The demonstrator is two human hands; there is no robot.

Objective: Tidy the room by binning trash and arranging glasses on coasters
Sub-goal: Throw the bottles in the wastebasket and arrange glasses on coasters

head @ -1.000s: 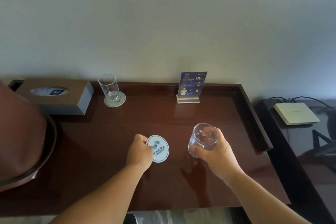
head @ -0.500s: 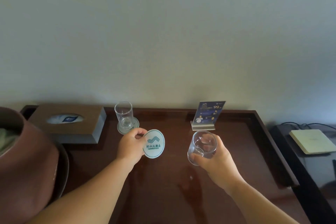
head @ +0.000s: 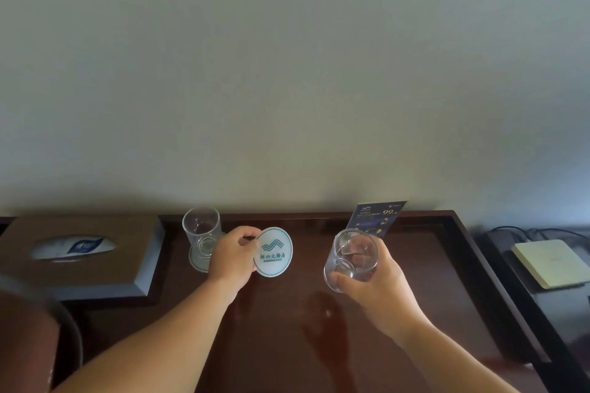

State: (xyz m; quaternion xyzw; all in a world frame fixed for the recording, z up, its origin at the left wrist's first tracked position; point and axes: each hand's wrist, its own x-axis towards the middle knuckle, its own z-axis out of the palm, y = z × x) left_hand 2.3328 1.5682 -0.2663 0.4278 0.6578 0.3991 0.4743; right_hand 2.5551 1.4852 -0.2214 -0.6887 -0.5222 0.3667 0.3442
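Head view: the left hand pinches a round white coaster by its left edge, thumb on the printed face and fingers curled behind it. The coaster is held above the dark wooden desk, with its teal wave logo turned towards the camera. The right hand grips a clear drinking glass, thumb and fingers wrapped round its lower wall. This glass is tilted and off the desk, well to the right of the coaster. A second glass stands upright on another white coaster at the rear of the desk, just behind the left hand. A brown tissue box sits to its left. A blue promotional card stands at the back edge behind the held glass. A pale flat box lies on the lower surface to the right.
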